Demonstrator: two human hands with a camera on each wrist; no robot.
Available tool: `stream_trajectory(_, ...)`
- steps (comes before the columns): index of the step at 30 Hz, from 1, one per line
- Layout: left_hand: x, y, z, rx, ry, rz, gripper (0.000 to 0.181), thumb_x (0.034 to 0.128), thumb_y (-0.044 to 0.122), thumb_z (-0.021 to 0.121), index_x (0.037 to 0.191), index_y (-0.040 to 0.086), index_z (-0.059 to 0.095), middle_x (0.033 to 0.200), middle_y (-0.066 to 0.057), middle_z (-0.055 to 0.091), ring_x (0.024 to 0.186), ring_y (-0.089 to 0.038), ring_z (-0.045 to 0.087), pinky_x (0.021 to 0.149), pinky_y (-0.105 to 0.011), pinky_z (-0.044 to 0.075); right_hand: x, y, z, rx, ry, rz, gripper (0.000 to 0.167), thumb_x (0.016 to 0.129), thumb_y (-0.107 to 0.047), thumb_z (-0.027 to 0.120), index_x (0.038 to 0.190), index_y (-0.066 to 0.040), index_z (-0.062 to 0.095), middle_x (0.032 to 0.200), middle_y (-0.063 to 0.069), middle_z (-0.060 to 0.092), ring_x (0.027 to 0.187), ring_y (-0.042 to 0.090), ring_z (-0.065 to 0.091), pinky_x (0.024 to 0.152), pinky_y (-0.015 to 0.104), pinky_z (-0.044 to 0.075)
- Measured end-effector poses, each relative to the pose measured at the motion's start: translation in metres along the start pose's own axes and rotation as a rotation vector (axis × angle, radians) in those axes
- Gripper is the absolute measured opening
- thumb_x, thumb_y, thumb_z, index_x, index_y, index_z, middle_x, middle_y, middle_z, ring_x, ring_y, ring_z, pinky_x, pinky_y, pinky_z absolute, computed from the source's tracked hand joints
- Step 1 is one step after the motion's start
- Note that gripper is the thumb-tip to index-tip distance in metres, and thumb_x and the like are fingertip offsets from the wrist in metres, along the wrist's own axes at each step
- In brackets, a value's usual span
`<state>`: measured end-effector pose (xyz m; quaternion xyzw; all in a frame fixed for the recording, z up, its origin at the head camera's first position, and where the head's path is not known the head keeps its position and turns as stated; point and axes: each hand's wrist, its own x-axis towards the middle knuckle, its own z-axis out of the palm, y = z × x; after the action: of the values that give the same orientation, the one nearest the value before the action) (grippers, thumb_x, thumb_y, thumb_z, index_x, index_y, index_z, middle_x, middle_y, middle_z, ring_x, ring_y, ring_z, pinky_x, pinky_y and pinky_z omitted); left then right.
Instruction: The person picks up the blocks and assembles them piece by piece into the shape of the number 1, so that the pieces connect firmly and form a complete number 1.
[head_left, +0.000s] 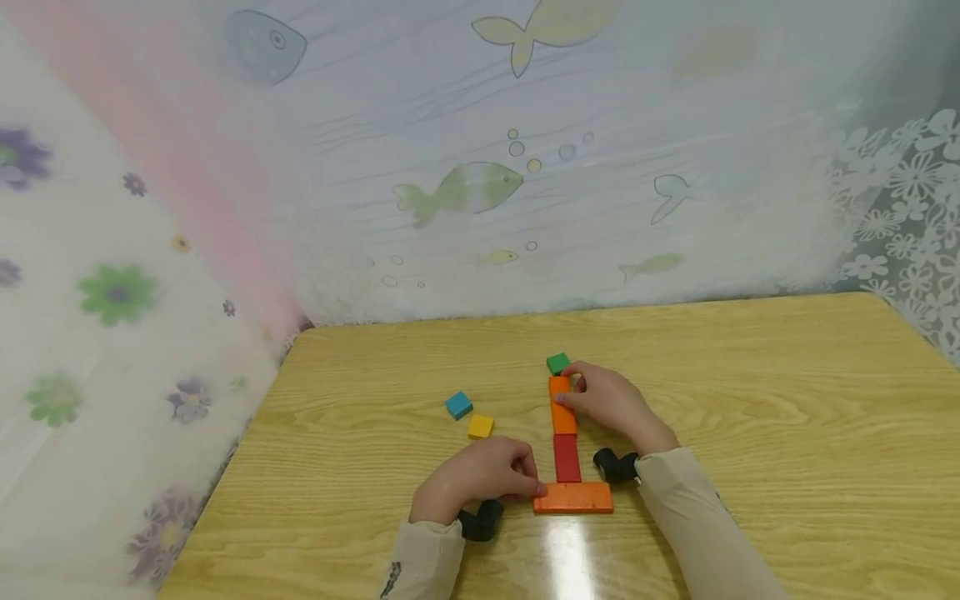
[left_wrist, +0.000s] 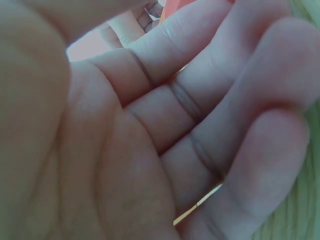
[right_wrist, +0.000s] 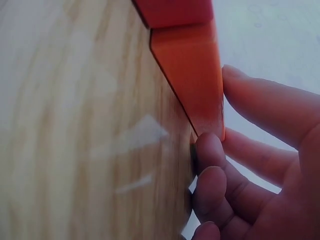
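Note:
Several flat blocks lie in a T-like row on the table. Nearest me is a crosswise orange block; a red block runs away from its middle, followed by a lengthwise orange block and a small green block. My left hand has curled fingers, its thumb and index at the crosswise block's left end. In the left wrist view, its fingers mostly hide that block. My right hand pinches the far part of the lengthwise orange block, thumb on one face, other fingertips around its end.
A blue block and a yellow block lie left of the row, beyond my left hand. Black wrist cameras sit below both hands. Behind the wooden table hangs a fish-patterned curtain.

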<state>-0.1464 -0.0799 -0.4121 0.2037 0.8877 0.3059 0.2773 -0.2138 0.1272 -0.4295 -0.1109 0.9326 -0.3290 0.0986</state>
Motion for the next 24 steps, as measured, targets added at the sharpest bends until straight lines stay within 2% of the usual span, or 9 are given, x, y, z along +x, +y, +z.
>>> stream_trajectory(9,0.0006,-0.0009,0.0007,-0.013,-0.001,0.000,0.019,0.0780,0.036,0.067,0.072,0.019,0.059,0.064,0.004,0.057,0.054,-0.011,0.052,0.051,-0.025,0.042,-0.0006,-0.0005,0.0002,-0.008,-0.007,-0.011,0.041,0.083,-0.038,0.061,0.115,-0.013,0.053,0.076,0.000,0.053,0.060,0.016,0.046,0.055,0.030,0.037)
stream_trajectory(24,-0.0024,0.0031,-0.0002,0.029,-0.013,0.007,0.019,0.0777,0.036,0.067,0.070,0.020,0.059,0.061,0.006,0.056,0.052,-0.009,0.050,0.049,-0.024,0.038,-0.0030,-0.0022,-0.0031,-0.016,-0.048,-0.055,0.045,0.080,-0.037,0.064,0.116,-0.011,0.052,0.076,0.000,0.051,0.061,0.016,0.044,0.056,0.030,0.035)
